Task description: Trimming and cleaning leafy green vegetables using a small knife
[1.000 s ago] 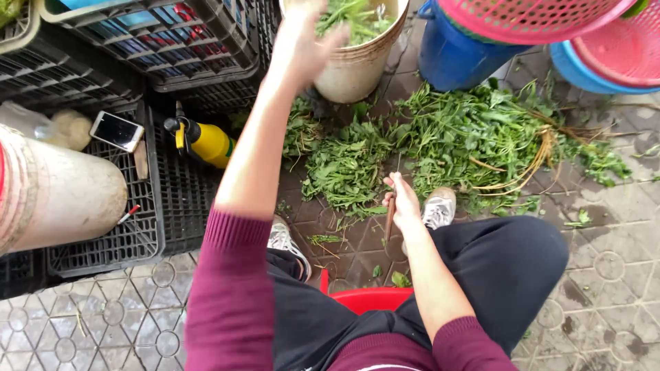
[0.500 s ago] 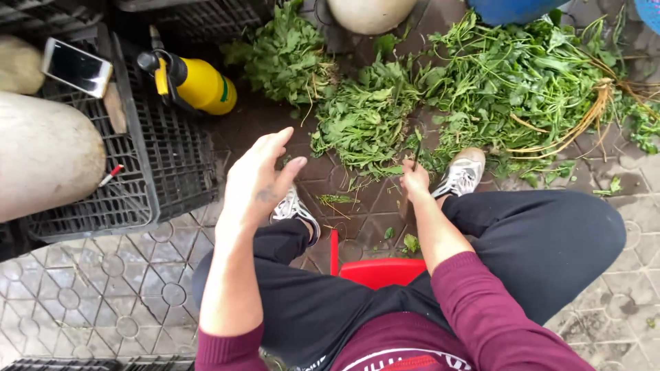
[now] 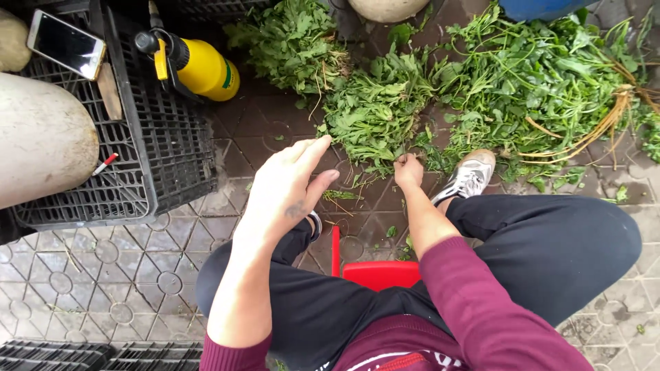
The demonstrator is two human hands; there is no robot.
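Currently: left hand (image 3: pixel 285 189) open, empty, hovering near greens (image 3: pixel 375 113); right hand (image 3: pixel 408 170) pinched on stems at the pile's edge. Best handled by gripping stems low, keeping leaves uncrushed.

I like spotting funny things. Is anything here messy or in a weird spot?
Yes. Loose green leaves lie spread over the paved ground instead of in a container. A phone rests on a black crate, and a yellow spray bottle lies tipped on its side there. The left hand hovers open; the right hand pinches some leaves.
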